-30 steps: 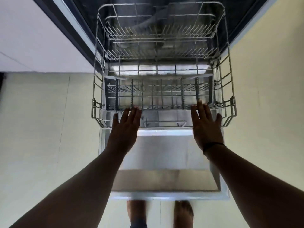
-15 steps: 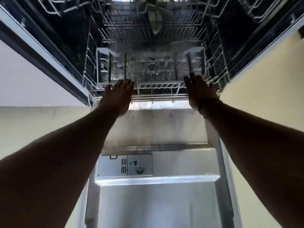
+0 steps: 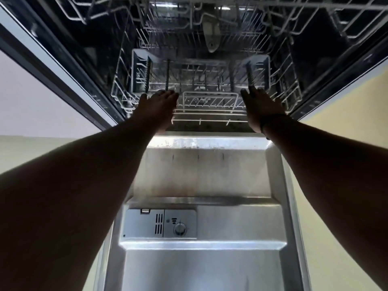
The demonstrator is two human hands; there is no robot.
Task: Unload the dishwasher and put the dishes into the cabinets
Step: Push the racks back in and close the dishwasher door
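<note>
The lower wire rack (image 3: 207,101) sits inside the dark dishwasher tub and holds no dishes that I can see. A grey cutlery basket (image 3: 201,74) spans its front part. My left hand (image 3: 157,106) presses flat against the rack's front edge on the left, fingers straight. On the right, my right hand (image 3: 259,106) presses the same front edge, also with straight fingers. The upper rack (image 3: 210,13) hangs above, with a spray arm (image 3: 211,32) under it.
The steel dishwasher door (image 3: 203,175) lies open and flat below my arms, with the detergent dispenser (image 3: 160,224) on its inner face. Pale floor shows on both sides. A white cabinet front (image 3: 31,97) borders the machine on the left.
Both hands have pushed the lower rack from fully pulled out over the door back into the tub. My view has dropped lower and closer to the door.
</note>
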